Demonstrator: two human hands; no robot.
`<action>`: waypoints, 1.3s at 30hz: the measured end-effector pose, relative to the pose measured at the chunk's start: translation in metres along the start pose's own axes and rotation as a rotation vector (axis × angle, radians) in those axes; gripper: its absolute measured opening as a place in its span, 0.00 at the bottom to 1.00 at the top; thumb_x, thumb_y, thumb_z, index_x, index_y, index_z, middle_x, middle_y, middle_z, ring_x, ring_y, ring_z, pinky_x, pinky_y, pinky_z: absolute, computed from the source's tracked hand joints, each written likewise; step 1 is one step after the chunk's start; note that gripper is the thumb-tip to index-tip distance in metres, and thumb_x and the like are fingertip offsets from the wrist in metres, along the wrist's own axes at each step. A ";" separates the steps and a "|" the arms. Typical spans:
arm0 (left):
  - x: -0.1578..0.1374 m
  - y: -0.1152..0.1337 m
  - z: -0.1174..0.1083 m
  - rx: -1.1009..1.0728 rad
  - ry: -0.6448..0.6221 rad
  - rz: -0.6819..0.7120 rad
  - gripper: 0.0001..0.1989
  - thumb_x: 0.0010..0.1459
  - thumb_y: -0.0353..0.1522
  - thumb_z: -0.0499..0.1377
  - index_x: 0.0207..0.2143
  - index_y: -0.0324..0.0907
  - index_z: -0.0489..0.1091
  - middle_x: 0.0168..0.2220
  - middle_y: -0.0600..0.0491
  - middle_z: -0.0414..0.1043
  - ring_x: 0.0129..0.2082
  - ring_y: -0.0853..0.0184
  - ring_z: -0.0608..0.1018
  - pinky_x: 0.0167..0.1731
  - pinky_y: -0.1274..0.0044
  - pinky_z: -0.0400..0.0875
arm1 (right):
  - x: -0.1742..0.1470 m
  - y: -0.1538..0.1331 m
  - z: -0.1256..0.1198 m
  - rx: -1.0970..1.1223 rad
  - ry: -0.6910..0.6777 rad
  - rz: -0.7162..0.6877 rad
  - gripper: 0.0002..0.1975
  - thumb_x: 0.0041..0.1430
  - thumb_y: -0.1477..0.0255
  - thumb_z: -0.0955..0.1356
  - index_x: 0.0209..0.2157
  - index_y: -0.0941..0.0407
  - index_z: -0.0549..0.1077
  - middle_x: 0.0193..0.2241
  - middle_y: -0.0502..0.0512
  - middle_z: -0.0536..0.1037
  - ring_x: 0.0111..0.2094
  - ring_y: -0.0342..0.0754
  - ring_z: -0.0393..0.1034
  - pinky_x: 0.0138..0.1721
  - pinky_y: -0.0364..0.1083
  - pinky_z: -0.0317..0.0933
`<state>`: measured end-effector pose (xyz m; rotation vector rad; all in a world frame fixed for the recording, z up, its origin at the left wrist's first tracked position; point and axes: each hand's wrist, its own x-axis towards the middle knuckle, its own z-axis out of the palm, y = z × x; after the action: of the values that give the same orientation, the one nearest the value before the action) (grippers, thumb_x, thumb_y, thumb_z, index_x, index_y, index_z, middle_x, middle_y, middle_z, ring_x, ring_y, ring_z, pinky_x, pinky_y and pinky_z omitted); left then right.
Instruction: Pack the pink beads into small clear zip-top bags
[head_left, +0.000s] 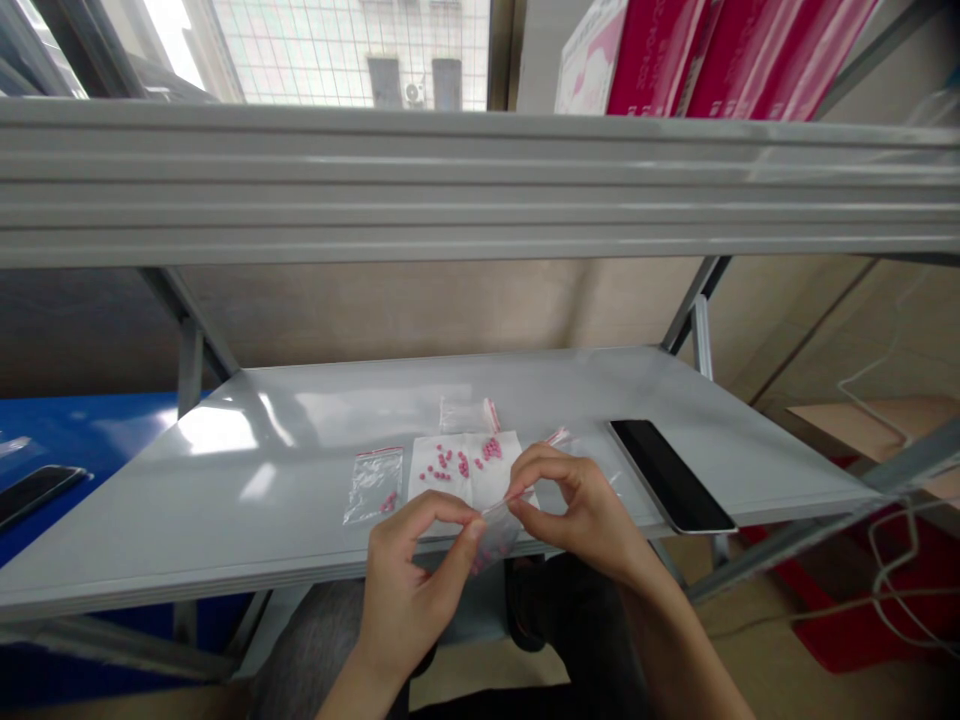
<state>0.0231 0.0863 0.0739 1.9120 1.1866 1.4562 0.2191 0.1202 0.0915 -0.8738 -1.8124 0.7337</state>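
Between my hands, just over the table's front edge, hangs a small clear zip bag (496,535) with some pink pieces in its lower part. My left hand (424,565) pinches the bag's top edge at one end. The other end is pinched by the thumb and forefinger of my right hand (581,505). Behind them lies a white paper sheet (491,487) with many small round pink tablets (463,465) scattered on it. To its left is another zip bag (373,480) with a few pink tablets at its lower right corner.
A zip bag (461,414) lies behind the paper, and another (561,438) is partly hidden by my right hand. A dark-screened tablet or phone (671,475) lies at the right. A thick shelf edge (480,190) crosses above the table (300,520); pink-red boxes (720,60) stand on it.
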 end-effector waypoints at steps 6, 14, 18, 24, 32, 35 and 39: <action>0.002 -0.007 -0.004 -0.005 0.021 -0.054 0.06 0.60 0.33 0.60 0.30 0.44 0.73 0.30 0.56 0.77 0.32 0.66 0.78 0.35 0.78 0.70 | 0.001 0.000 0.003 -0.036 0.039 0.016 0.04 0.54 0.75 0.74 0.25 0.54 0.78 0.25 0.51 0.76 0.31 0.48 0.70 0.37 0.47 0.63; 0.010 -0.017 -0.055 0.033 0.237 -0.091 0.08 0.59 0.36 0.61 0.29 0.42 0.73 0.29 0.55 0.76 0.33 0.64 0.77 0.37 0.76 0.68 | 0.033 -0.020 0.048 -0.027 0.015 -0.020 0.08 0.53 0.76 0.73 0.22 0.55 0.76 0.23 0.50 0.76 0.31 0.48 0.70 0.37 0.46 0.62; 0.029 -0.043 -0.088 0.174 0.225 -0.260 0.10 0.57 0.37 0.58 0.26 0.41 0.70 0.26 0.55 0.74 0.31 0.65 0.76 0.34 0.76 0.68 | 0.083 -0.013 0.084 -0.114 -0.276 0.154 0.05 0.56 0.73 0.71 0.27 0.57 0.79 0.27 0.52 0.80 0.29 0.45 0.72 0.32 0.43 0.61; 0.059 -0.108 -0.094 0.426 0.107 -0.399 0.10 0.59 0.33 0.58 0.25 0.39 0.69 0.22 0.57 0.70 0.25 0.68 0.73 0.29 0.76 0.66 | 0.131 0.032 0.129 -0.317 -0.348 0.338 0.06 0.52 0.77 0.72 0.23 0.63 0.78 0.21 0.57 0.78 0.27 0.50 0.73 0.28 0.45 0.60; 0.060 -0.122 -0.080 0.730 0.047 -0.436 0.08 0.59 0.33 0.60 0.38 0.38 0.73 0.28 0.53 0.73 0.32 0.64 0.77 0.37 0.71 0.71 | 0.123 0.055 0.129 -0.293 -0.225 0.304 0.07 0.54 0.81 0.70 0.36 0.61 0.79 0.35 0.58 0.81 0.37 0.48 0.75 0.41 0.46 0.66; 0.059 -0.111 -0.074 0.801 0.105 -0.374 0.16 0.56 0.31 0.59 0.48 0.38 0.71 0.39 0.45 0.74 0.41 0.55 0.77 0.42 0.67 0.70 | 0.115 0.055 0.104 -0.258 -0.134 0.274 0.13 0.55 0.80 0.68 0.41 0.59 0.80 0.38 0.58 0.82 0.38 0.48 0.76 0.41 0.44 0.66; 0.060 -0.087 -0.046 0.776 0.070 -0.171 0.19 0.60 0.30 0.54 0.53 0.35 0.67 0.47 0.40 0.71 0.50 0.51 0.72 0.50 0.62 0.67 | 0.087 0.056 0.044 -0.255 -0.031 0.287 0.12 0.56 0.76 0.66 0.38 0.57 0.81 0.35 0.55 0.83 0.36 0.48 0.77 0.38 0.43 0.67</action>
<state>-0.0464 0.1759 0.0539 2.1431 2.1113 1.0488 0.1675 0.2189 0.0746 -1.3163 -1.8551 0.7047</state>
